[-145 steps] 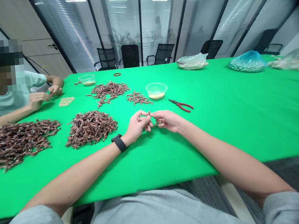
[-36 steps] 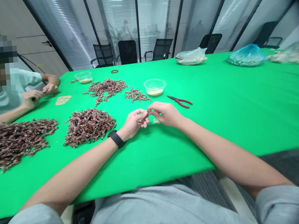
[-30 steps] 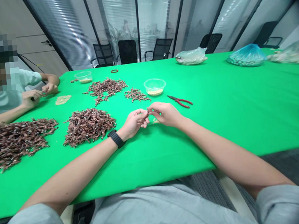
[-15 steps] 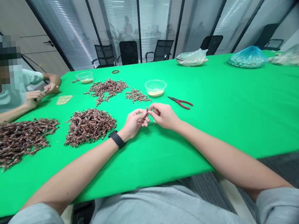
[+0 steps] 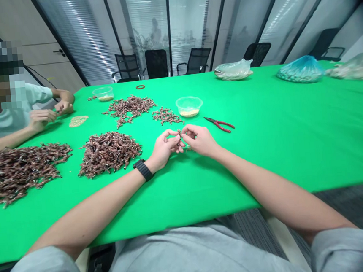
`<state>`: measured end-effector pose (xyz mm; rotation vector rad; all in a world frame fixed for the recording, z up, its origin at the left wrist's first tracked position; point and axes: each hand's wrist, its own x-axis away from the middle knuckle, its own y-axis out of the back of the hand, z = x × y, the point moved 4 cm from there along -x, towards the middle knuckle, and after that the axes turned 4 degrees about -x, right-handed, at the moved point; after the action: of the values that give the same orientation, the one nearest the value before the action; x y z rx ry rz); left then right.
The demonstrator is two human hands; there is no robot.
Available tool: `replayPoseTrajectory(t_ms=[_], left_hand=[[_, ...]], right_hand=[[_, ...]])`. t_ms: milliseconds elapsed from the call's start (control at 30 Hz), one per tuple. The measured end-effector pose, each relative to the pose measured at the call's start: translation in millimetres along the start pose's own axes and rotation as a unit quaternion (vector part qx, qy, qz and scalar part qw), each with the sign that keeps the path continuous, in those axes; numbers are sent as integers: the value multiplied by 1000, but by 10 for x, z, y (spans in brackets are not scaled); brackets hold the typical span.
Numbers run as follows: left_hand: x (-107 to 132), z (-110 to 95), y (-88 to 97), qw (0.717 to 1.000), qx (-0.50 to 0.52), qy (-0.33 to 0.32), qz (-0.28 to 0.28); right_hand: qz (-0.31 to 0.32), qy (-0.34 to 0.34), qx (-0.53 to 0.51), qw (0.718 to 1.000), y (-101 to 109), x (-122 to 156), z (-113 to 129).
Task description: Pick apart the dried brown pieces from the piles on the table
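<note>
We are pinching a small brown twisted piece [image 5: 179,133] between the fingertips of our left hand [image 5: 164,149] and right hand [image 5: 200,140], holding the two hands close together above the green-covered bench [image 5: 275,157]. A black-banded wristwatch [image 5: 143,169] is sitting on our left wrist. Just beside the left hand, a heap of brown twisted pieces [image 5: 109,154] is lying on the bench; beyond the right hand, red-handled pliers [image 5: 219,124] and a clear plastic tub [image 5: 189,106] of pale grains are resting well apart. At far left, a co-worker's hand [image 5: 40,119] is hovering near a further heap [image 5: 19,171].
</note>
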<state>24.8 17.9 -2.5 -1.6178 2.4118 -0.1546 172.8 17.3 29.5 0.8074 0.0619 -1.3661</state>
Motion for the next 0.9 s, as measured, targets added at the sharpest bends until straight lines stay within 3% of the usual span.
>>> replayPoseTrajectory(t_ms=[167, 467, 667, 767, 833, 900], left_hand=[[4, 2, -5, 1000, -8, -8, 3], [25, -16, -24, 999, -26, -20, 15], [48, -44, -46, 999, -44, -26, 18], [61, -65, -59, 997, -63, -34, 20], [69, -80, -71, 996, -77, -43, 26], [74, -90, -82, 994, -87, -50, 31]], right_hand=[[4, -12, -33, 999, -20, 6, -10], [28, 15, 19, 999, -2, 3, 39], [52, -50, -94, 993, -44, 11, 23], [65, -167, -220, 959, -52, 20, -4], [81, -262, -306, 912, -61, 39, -34], [124, -312, -366, 868, -83, 52, -42]])
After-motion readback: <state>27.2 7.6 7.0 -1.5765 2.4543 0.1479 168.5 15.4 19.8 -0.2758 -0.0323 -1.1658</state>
